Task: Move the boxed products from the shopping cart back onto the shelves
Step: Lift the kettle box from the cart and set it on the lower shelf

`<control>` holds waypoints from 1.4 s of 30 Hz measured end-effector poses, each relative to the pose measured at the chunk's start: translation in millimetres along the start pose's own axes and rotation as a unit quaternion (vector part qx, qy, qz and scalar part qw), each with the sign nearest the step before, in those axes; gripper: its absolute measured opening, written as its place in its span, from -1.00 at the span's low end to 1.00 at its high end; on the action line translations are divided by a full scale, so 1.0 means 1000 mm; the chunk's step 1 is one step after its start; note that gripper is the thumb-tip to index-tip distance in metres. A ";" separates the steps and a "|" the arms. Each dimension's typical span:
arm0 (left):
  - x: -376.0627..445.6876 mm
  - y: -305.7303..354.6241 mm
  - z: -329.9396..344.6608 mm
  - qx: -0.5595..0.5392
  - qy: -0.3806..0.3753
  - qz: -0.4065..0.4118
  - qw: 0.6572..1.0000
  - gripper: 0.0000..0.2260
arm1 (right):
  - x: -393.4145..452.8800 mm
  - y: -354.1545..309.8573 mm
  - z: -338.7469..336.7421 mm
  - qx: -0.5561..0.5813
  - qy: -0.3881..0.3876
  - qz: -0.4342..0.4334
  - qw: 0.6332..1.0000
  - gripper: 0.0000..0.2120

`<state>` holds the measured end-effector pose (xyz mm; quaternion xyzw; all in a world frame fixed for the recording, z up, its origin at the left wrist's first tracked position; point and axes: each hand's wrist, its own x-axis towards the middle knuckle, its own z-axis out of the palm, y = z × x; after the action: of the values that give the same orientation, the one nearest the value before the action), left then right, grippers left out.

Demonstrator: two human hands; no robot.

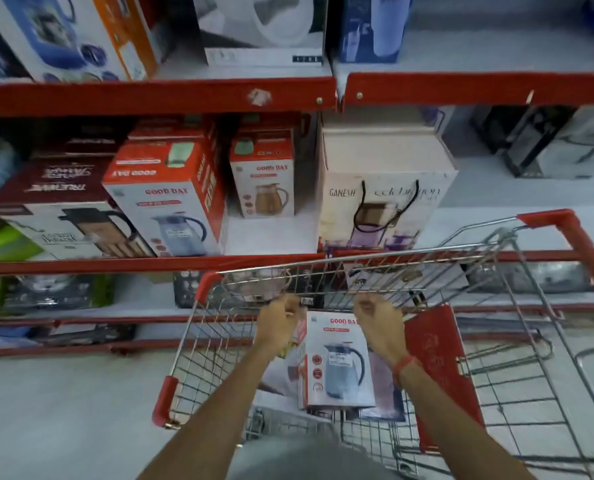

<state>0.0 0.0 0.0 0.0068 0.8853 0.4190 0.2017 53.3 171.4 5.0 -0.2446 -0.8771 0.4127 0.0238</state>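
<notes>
Your left hand (277, 315) and right hand (375, 311) reach down into the shopping cart (198, 341), arms extended. Both curl around the top corners of the Good Day box (337, 365), grasping it.

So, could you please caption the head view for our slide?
Both hands, left hand and right hand, reach for a Good Day jug box in the cart.

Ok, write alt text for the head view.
Both hands, left hand and right hand, reach into a red-trimmed wire shopping cart toward a Good Day jug box inside. Ahead, red shelves hold similar boxed jugs.
</notes>
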 end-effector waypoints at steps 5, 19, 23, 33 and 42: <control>-0.015 -0.043 0.051 -0.105 -0.154 -0.230 0.955 -0.62 | -0.022 0.039 0.008 0.164 -0.187 0.294 0.923 -0.65; -0.048 -0.037 -0.010 -0.118 -0.012 -0.063 0.991 -0.58 | -0.048 0.011 -0.007 0.154 -0.122 0.157 0.968 -0.62; -0.067 -0.025 -0.037 -0.162 0.060 -0.012 0.985 -0.56 | -0.053 -0.011 -0.009 0.126 -0.060 0.053 0.989 -0.56; -0.052 -0.008 -0.078 -0.132 0.157 0.044 0.978 -0.65 | -0.035 -0.058 -0.004 0.189 -0.031 -0.024 0.981 -0.54; 0.034 0.037 -0.119 0.008 0.305 0.082 0.949 -0.85 | 0.042 -0.121 0.027 0.173 0.088 -0.107 0.975 -0.63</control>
<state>-80.6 -57.4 83.3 -0.0468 0.9042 0.4092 -0.1128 -39.6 105.4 69.8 -0.1771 -0.8078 0.5302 0.1869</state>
